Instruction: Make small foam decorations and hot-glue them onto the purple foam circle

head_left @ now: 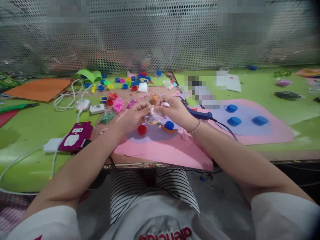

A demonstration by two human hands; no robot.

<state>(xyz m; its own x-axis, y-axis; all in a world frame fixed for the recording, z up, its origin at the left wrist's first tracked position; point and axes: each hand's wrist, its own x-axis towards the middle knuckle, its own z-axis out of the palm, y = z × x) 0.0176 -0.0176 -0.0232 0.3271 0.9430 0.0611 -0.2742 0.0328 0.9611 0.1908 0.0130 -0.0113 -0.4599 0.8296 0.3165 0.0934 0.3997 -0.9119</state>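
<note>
Above the pink and lilac sheets, my left hand (136,116) is closed, its fingertips pinching a crumpled piece of clear plastic film (156,117). My right hand (176,111) meets it from the other side and pinches the same film; a small white piece (165,104) shows at its fingers. Just below the hands lie a red bottle cap (142,129) and a blue bottle cap (169,125), the blue one by an orange curved piece (171,130). Behind the fingers sits an orange crumpled bit (155,98). Fingers partly hide the film.
A blue-handled corded tool (200,114) lies right of my wrist. Three blue caps rest on a lilac-and-pink sheet (282,133). Several coloured caps are scattered at the back. A purple power box (77,135) with white cables stands left; a perforated metal panel (155,36) rises behind.
</note>
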